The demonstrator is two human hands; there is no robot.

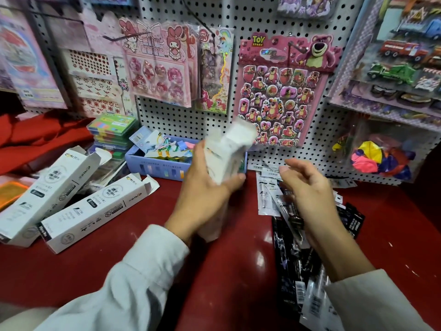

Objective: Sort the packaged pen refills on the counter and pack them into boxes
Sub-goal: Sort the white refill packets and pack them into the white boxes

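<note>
Left hand raised over the red bench, fingers wrapped round a white box, blurred, held upright with its open top tilted toward the pegboard. Right hand just beside it, apart from the box, fingers loosely curled and holding nothing. Under and behind the right hand, a scatter of packaged refills, clear and black packs overlapping on the bench, reaching down to the lower right edge. At left, two more white boxes lying flat side by side on the bench, flaps open at their far ends. Behind the held box, a blue tray against the pegboard, filled with small carded items. Pink bear sticker sheet hanging above. Bag of balloons at right.
</note>
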